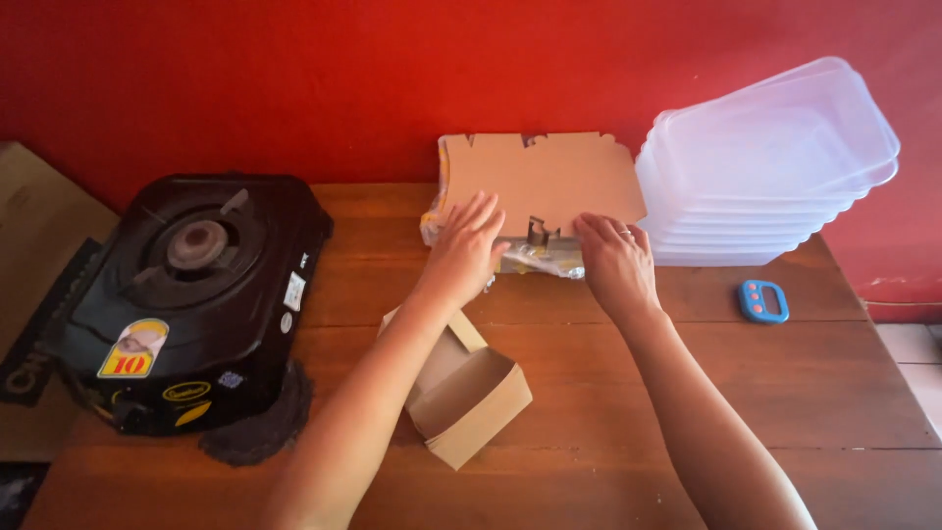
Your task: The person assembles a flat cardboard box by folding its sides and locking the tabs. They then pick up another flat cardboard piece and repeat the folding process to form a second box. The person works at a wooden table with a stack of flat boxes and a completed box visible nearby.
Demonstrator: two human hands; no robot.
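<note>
- Left hand [463,250]: fingers spread, flat on stack of flat cardboard blanks [540,177], upper centre of frame.
- Right hand [615,265]: fingers together, resting on the stack's plastic-wrapped edge.
- Folded cardboard box [469,393] on counter [785,393], lower centre.
- Black gas stove [196,294] left; clear plastic lids [765,167] upper right.

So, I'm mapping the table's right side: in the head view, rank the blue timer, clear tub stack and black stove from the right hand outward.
From the right hand:
1. Clear tub stack, right, behind.
2. Blue timer, right, slightly farther.
3. Black stove, far left.

Left hand [463,250] and right hand [615,263] flat on cardboard stack [540,182], folded box [466,388] below
</note>
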